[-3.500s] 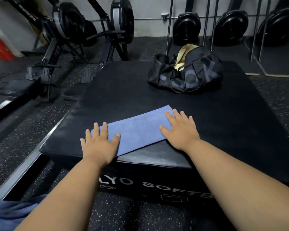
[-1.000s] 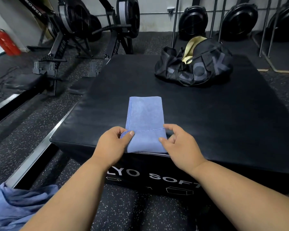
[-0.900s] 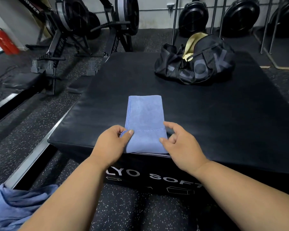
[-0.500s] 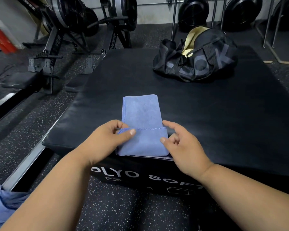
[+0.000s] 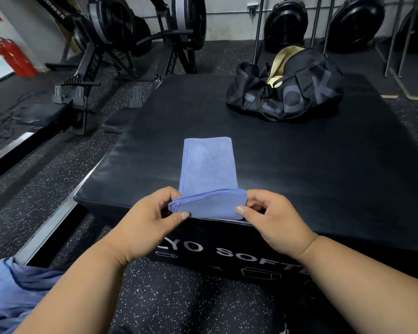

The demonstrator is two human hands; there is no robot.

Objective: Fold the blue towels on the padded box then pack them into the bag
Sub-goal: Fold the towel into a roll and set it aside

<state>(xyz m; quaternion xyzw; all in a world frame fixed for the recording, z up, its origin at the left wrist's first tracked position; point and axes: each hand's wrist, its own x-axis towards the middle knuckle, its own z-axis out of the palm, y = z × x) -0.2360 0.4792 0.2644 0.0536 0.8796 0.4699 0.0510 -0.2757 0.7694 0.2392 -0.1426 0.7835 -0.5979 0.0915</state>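
A blue towel [image 5: 209,165], folded into a narrow strip, lies lengthwise on the black padded box [image 5: 323,177] near its front edge. My left hand [image 5: 150,222] pinches the strip's near left corner between thumb and fingers. My right hand [image 5: 273,218] pinches the near right corner. The near end is lifted off the box and turned up toward the far end. The black duffel bag [image 5: 285,92] sits unzipped at the box's far right, its tan lining showing.
More blue towels [image 5: 12,292] lie in a heap on the speckled floor at the lower left. Rowing machines [image 5: 111,44] stand beyond the box's left side. Weight plates on racks [image 5: 285,20] line the back wall. A red extinguisher [image 5: 12,56] stands far left.
The towel went from a wide diagonal fold pressed flat under both palms to a narrow strip. Both hands now pinch its near corners and have raised that end higher.
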